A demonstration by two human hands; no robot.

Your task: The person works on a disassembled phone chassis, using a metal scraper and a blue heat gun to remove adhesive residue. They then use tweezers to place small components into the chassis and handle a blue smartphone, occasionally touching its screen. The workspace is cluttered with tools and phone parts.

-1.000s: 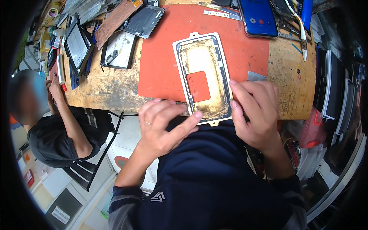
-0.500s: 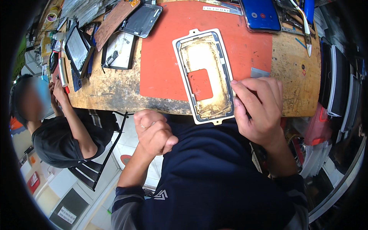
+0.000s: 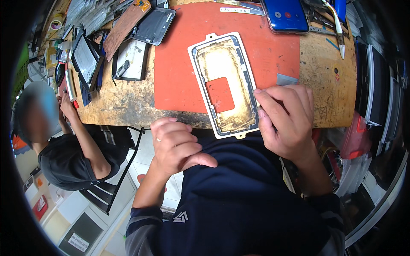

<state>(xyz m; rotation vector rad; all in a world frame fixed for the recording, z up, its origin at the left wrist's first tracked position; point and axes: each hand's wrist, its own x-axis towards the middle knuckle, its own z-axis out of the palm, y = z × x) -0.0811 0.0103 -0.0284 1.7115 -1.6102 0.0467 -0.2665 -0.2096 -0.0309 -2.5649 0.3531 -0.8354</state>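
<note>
A phone-shaped metal mould plate lies tilted on the red mat. It has a pale rim, a lug at each end and a rectangular cut-out through which the mat shows. Its near end sticks out past the table edge. My right hand pinches the plate's right edge between thumb and fingers. Over my lap, left of the plate and apart from it, my left hand holds nothing I can see; its fingers are half curled and its thumb is stretched out to the right.
A blue phone lies at the mat's far right, beside tweezers and other tools. Phone parts, including a dark back panel and a copper-coloured plate, are piled at far left. A co-worker sits at the table's left.
My left hand has loosened from a fist, with its thumb now stretched out to the right. The right hand keeps its pinch on the plate; the whole view has shifted slightly.
</note>
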